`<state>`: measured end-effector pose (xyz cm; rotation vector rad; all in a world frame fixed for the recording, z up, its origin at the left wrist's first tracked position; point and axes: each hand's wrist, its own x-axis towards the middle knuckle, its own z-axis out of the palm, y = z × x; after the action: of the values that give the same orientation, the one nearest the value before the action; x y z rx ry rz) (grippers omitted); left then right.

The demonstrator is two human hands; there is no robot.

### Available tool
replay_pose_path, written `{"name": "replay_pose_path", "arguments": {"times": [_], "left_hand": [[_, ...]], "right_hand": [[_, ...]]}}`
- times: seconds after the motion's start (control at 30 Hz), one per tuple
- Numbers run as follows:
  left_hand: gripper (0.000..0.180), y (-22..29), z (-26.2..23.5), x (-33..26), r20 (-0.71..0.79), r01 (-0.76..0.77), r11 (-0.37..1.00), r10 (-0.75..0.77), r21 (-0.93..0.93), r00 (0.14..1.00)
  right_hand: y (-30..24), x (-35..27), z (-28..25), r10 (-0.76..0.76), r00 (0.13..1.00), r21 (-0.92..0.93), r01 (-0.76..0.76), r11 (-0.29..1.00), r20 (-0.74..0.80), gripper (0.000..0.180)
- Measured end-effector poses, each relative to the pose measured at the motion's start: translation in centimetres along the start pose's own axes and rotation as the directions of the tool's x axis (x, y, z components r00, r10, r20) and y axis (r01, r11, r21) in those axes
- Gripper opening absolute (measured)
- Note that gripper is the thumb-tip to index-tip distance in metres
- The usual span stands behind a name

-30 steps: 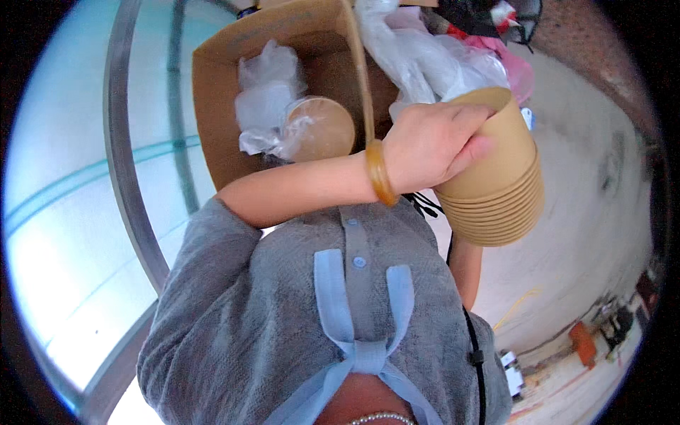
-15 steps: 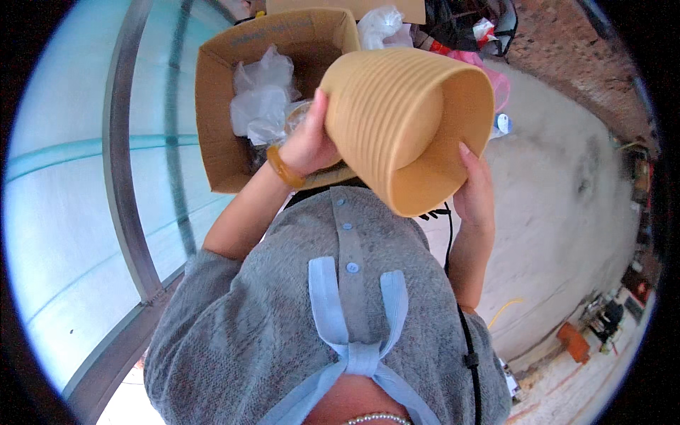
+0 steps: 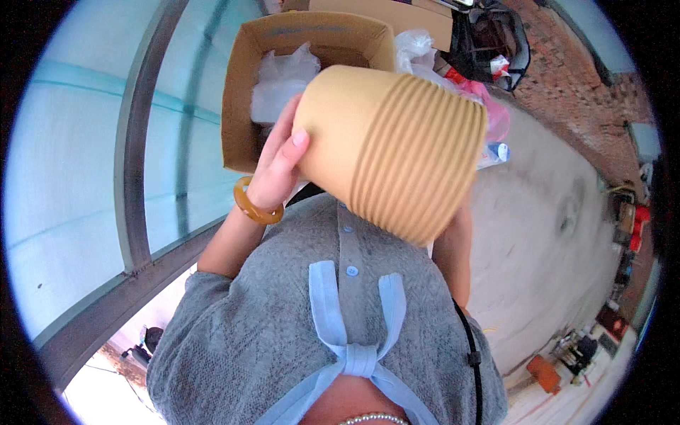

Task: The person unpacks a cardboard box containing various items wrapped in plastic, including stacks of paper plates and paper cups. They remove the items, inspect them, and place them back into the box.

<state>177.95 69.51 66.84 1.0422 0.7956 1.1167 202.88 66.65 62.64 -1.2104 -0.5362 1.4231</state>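
A stack of nested tan paper bowls is held tilted in front of my chest. Its smooth base end faces left, and the ringed rims of the bowls run to the right. My left hand grips the base end, thumb on the near side, with an amber bangle at the wrist. On the other side, my right forearm goes up behind the rim end. The stack hides the right hand and its fingers.
Behind the stack stands an open cardboard box with clear plastic bags in it. More plastic bags and a black bag lie to its right. A metal-framed translucent panel rises on the left.
The stack has turned, so its open mouth no longer shows and its ribbed side faces me. My left hand has moved left and down; my right hand has gone out of sight behind the stack.
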Motion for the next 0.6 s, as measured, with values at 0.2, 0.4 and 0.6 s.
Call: {"name": "replay_pose_path", "arguments": {"times": [0.2,0.4,0.6], "left_hand": [[0.069,4.3,0.2,0.9,0.244,-0.415,0.826,0.344,0.38,0.907],[0.058,6.6,-0.3,1.1,0.431,-0.637,0.441,0.483,0.632,0.762],[0.051,9.2,0.3,1.9,0.708,-0.765,0.456,0.335,0.456,0.622]], "right_hand": [[1.2,-1.8,-1.1,0.06,0.998,0.087,-0.059,0.994,0.0,0.034],[1.9,-2.1,-1.1,0.078,0.997,0.096,-0.079,0.992,0.014,0.034],[2.7,-2.4,-1.5,0.083,0.996,0.12,-0.085,0.989,0.02,0.035]]}}
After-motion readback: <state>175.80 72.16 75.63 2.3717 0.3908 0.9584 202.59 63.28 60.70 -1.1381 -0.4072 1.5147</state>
